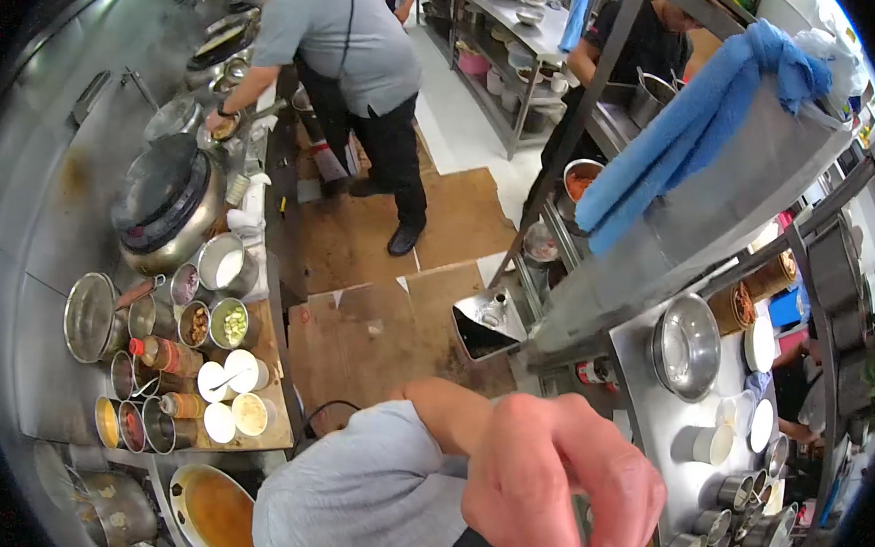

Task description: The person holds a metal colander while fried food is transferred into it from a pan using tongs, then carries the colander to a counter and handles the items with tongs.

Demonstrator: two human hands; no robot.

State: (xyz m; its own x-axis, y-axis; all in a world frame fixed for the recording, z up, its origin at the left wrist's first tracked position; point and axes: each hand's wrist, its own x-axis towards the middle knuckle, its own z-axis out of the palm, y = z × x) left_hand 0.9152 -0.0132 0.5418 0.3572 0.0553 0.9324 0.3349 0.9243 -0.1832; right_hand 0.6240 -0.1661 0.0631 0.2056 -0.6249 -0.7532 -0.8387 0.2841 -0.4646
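Note:
My left hand (555,481) is raised close to the camera at the bottom right of centre. Its fingers are curled into a pinch with a small gap between them. The fingertips run toward the lower edge, and whatever they hold, if anything, is hidden. A grey short sleeve (354,489) covers the upper part of that arm. My right hand does not show. Below the hand, on the floor, stands a square metal container (490,322) with a dark inside.
At left, a counter holds a large lidded pot (185,218), sauce bottles (167,355) and white tubs (252,415). An oval pan of brown liquid (218,511) sits lower. A co-worker (346,42) stands at the stove. A blue towel (687,128) hangs right, above a steel bowl (686,347).

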